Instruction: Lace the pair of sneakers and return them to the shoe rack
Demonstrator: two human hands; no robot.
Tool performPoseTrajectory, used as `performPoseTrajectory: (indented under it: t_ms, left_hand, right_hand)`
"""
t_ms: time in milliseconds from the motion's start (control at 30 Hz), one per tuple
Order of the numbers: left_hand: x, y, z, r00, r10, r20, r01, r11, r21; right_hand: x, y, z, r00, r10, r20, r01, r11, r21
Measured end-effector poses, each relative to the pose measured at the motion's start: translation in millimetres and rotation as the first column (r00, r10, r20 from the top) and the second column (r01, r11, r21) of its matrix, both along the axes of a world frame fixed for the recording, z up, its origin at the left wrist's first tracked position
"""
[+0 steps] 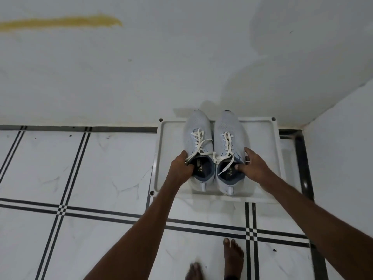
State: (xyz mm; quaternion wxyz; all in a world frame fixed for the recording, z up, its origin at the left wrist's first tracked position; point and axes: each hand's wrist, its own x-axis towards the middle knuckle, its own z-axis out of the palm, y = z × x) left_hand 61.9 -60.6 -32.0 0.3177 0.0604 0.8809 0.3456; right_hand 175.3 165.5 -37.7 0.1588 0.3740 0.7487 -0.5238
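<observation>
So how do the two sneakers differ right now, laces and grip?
The left sneaker has its laces trailing toward the left hand, which holds its outer collar. The right sneaker has a lace end dropping into its opening, where the right hand hooks its thumb. Both are pale grey, toes to the wall, on the white shoe rack.

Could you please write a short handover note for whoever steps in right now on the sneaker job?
Left hand: gripping the collar of the left pale grey knit sneaker, fingers inside the opening.
Right hand: gripping the collar of the right pale grey knit sneaker, thumb inside.
Both sneakers sit side by side, toes toward the wall, on the white plastic shoe rack shelf in the corner.
Done: cream laces are threaded through the eyelets on both; the ends lie loose, one trailing into the right shoe.
Left: tuck or tie the loose ends if wanted, then let go of both shoes.
</observation>
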Motion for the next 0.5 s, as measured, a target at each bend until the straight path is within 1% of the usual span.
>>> performPoseTrajectory:
  t_ms: [233, 367, 400, 433, 500]
  left_hand:
    - [-6, 1, -20, 0.996, -0.064, 0.054, 0.066, 0.997, -0.039]
    - [-6, -1, -18, 0.997, -0.020, 0.076, 0.023, 0.999, -0.043]
    - [-7, 0, -16, 0.999, -0.007, 0.044, 0.009, 0.999, -0.042]
    - [-8, 3, -9, 1.000, -0.013, -0.024, 0.011, 0.998, -0.062]
    - [-13, 7, 5, 0.966, -0.091, -0.241, 0.073, 0.994, -0.083]
  right_hand:
    - [-5, -2, -29, 0.997, 0.008, 0.075, -0.007, 1.000, -0.008]
    - [-10, -9, -19, 0.991, -0.038, 0.130, 0.042, 0.999, -0.026]
    - [-12, -8, -19, 0.989, -0.062, 0.132, 0.064, 0.998, -0.013]
    - [-17, -9, -11, 0.987, -0.084, 0.137, 0.084, 0.996, 0.005]
    - [-26, -7, 6, 0.990, -0.105, 0.095, 0.097, 0.992, 0.076]
